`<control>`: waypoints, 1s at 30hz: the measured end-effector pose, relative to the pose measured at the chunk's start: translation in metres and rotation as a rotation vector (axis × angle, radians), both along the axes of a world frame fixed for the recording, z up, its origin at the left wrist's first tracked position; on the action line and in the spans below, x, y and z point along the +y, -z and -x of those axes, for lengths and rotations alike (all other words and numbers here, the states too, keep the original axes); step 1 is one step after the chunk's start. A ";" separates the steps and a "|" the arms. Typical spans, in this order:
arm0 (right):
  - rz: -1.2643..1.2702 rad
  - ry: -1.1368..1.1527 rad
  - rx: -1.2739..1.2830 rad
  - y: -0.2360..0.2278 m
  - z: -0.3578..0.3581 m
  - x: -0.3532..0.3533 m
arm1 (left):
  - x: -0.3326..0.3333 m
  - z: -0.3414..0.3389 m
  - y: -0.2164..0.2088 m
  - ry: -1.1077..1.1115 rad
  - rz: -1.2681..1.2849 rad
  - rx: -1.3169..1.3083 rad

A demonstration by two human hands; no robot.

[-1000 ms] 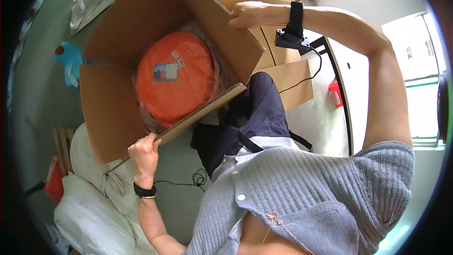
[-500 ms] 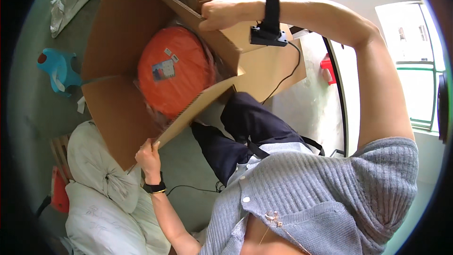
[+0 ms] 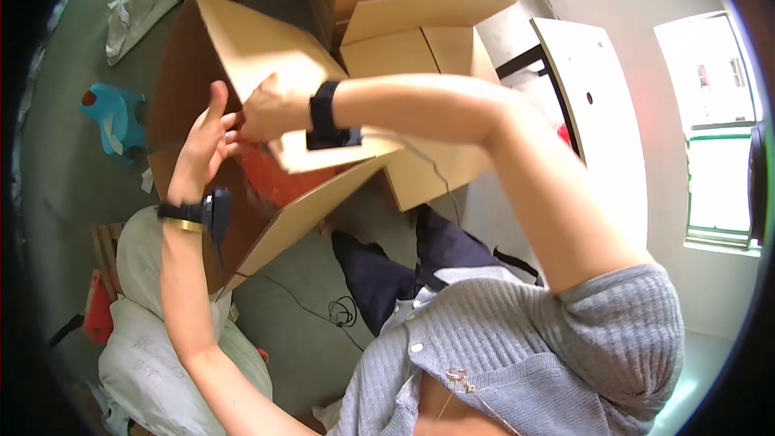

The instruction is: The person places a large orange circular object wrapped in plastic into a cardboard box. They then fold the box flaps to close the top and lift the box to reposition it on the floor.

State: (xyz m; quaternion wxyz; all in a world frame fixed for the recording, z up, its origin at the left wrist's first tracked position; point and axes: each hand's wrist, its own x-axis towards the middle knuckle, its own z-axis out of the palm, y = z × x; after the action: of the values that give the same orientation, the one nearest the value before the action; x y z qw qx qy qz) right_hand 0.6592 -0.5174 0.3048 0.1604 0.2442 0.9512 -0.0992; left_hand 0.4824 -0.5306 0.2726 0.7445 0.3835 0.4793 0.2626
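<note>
A tall brown cardboard box (image 3: 182, 81) stands in front of me with its top flaps up. Inside it lies an orange, plastic-wrapped bundle (image 3: 286, 190), mostly covered from view. The box's right-hand flap (image 3: 254, 36) leans inward over the bundle. My right hand (image 3: 278, 109) is closed on the edge of that flap, its fingertips partly blurred. Close beside it, over the box opening, my left hand (image 3: 206, 149) has its thumb raised and its fingers apart, with nothing in it. The near flap (image 3: 307, 210) slants up toward me.
More cardboard boxes (image 3: 412, 8) stand behind and to the right. White sacks (image 3: 169, 355) lie at the lower left. A blue stool (image 3: 117, 117) is on the left. A white panel with a dark frame (image 3: 597, 89) stands at the right. A black cable (image 3: 343, 315) lies on the floor.
The right-hand flap has folded inward over the orange bundle, with my right hand moving left and nearer. My left hand has let go of the near flap and risen beside my right hand.
</note>
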 end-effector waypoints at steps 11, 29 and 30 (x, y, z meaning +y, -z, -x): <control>-0.395 0.623 0.160 0.092 -0.352 0.142 | 0.000 -0.048 0.046 -0.240 -0.291 0.532; -0.443 0.481 0.211 0.246 -0.472 0.036 | 0.016 -0.032 0.032 -0.333 0.196 0.607; -0.435 0.488 0.211 0.240 -0.469 0.039 | 0.018 -0.030 0.032 -0.359 0.239 0.711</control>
State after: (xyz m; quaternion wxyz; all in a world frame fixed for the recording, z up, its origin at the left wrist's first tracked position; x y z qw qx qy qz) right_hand 1.1282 -0.4788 0.0644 -0.0231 0.4813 0.8750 0.0456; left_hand 0.5128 -0.5125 0.2409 0.5140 0.2717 0.7930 0.1820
